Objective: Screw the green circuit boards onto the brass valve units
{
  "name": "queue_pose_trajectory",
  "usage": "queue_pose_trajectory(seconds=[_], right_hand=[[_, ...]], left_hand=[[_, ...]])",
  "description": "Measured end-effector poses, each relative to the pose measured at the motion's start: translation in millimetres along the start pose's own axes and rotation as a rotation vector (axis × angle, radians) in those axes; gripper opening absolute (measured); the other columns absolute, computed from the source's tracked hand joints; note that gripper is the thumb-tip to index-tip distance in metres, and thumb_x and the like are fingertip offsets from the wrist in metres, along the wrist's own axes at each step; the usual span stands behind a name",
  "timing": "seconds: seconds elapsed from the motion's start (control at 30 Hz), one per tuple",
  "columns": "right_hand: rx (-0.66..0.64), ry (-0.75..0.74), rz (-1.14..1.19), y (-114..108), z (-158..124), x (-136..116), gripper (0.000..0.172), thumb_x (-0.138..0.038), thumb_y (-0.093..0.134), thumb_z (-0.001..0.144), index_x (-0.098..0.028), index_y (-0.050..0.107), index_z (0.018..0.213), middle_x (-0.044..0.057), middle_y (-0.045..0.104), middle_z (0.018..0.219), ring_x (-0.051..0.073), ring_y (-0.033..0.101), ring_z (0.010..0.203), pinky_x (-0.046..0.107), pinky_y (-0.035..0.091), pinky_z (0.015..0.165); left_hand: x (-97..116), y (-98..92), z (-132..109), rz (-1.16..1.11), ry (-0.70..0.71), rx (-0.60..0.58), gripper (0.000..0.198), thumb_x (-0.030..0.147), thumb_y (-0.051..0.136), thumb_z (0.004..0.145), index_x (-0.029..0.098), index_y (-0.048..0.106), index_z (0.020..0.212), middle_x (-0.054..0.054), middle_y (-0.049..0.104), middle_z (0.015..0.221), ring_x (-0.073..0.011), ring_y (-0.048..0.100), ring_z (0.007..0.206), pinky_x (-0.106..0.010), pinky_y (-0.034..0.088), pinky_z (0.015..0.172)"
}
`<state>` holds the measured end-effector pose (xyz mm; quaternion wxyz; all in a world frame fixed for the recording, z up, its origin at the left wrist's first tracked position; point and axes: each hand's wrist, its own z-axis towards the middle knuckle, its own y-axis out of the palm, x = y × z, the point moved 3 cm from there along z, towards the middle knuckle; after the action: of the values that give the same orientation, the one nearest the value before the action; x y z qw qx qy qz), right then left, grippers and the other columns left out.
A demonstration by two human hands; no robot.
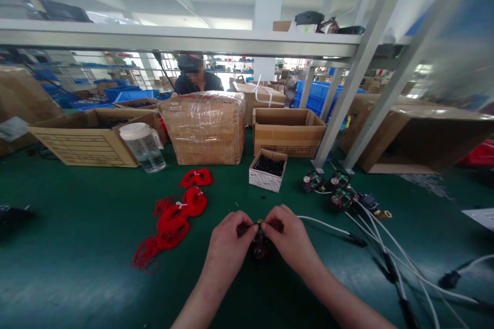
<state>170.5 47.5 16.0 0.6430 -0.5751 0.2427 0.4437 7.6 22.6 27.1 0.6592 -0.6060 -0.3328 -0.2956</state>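
Observation:
A small black device with a green circuit board [261, 250] is on the green table in front of me, partly hidden by my fingers. My left hand [231, 239] is closed in a pinch at its upper edge. From the other side, my right hand [287, 234] pinches the same edge, and the two thumbs nearly meet. Whatever fine part lies between the fingertips is too small to make out. A white cable [324, 223] runs right from behind my right hand to a black plug [357, 239].
Bundles of red wire [173, 223] lie to the left. Ahead is a small carton [266, 181] of black parts. Similar circuit-board devices [341, 198] with white cables lie right. A water jug [142, 146], a taped box [204, 128] and shelf posts [343, 77] line the back; a person sits beyond.

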Motion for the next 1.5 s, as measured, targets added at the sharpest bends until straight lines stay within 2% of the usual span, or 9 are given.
queue_pose_trajectory(seconds=[0.27,0.5,0.7,0.97,1.1,1.27,1.5], right_hand=[[0.015,0.038,0.111,1,-3,13,0.006,-0.019,0.065,0.082,-0.021,0.063,0.077,-0.003,0.057,0.074,0.015,0.056,0.068,0.026,0.044,0.061],[-0.046,0.040,0.205,0,-11,20,0.010,-0.023,0.059,0.088,-0.021,0.068,0.089,0.001,0.065,0.085,0.018,0.063,0.075,0.029,0.050,0.068],[-0.039,-0.045,0.184,-2,-21,29,0.025,-0.018,0.057,0.086,-0.025,0.070,0.106,0.003,0.066,0.095,0.020,0.063,0.081,0.032,0.051,0.075],[-0.107,-0.031,0.179,3,-40,34,0.059,-0.006,0.054,0.076,-0.029,0.060,0.130,0.000,0.064,0.094,0.016,0.061,0.074,0.029,0.051,0.068],[-0.128,0.033,0.199,8,-43,33,0.063,-0.005,0.055,0.074,-0.027,0.057,0.133,0.001,0.063,0.099,0.016,0.059,0.074,0.028,0.050,0.067],[-0.124,0.046,0.207,11,-44,31,0.064,-0.005,0.054,0.072,-0.026,0.055,0.133,0.002,0.061,0.104,0.016,0.058,0.076,0.028,0.048,0.066],[-0.112,0.064,0.223,9,-44,28,0.063,-0.006,0.055,0.071,-0.025,0.056,0.130,0.003,0.062,0.106,0.018,0.060,0.080,0.030,0.048,0.068]], left_hand=[[-9,-1.3,-7,-0.103,0.017,-0.004,0.015,0.033,0.058,0.083,0.022,0.068,0.082,0.000,0.069,0.082,-0.0178,0.066,0.078,-0.029,0.049,0.073],[-17,3.7,-16,-0.194,-0.005,0.030,0.019,0.030,0.057,0.085,0.022,0.071,0.095,-0.002,0.072,0.093,-0.0187,0.068,0.087,-0.032,0.053,0.082],[-27,9.3,-24,-0.248,-0.025,0.024,0.026,0.025,0.058,0.082,0.022,0.070,0.106,-0.002,0.072,0.096,-0.0183,0.069,0.089,-0.032,0.054,0.083],[-33,16.6,-32,-0.344,-0.059,-0.068,0.049,0.014,0.057,0.074,0.022,0.062,0.122,-0.004,0.071,0.104,-0.0188,0.069,0.093,-0.035,0.055,0.088],[-35,20.2,-34,-0.404,-0.063,-0.092,0.053,0.014,0.058,0.072,0.021,0.058,0.124,-0.005,0.072,0.106,-0.0203,0.070,0.093,-0.036,0.055,0.088],[-35,24.2,-34,-0.414,-0.074,-0.095,0.055,0.016,0.059,0.071,0.021,0.056,0.125,-0.005,0.072,0.107,-0.0211,0.071,0.094,-0.036,0.056,0.088],[-39,34.7,-36,-0.364,-0.068,-0.033,0.057,0.018,0.062,0.071,0.021,0.052,0.127,-0.008,0.069,0.117,-0.0230,0.069,0.103,-0.040,0.053,0.095]])
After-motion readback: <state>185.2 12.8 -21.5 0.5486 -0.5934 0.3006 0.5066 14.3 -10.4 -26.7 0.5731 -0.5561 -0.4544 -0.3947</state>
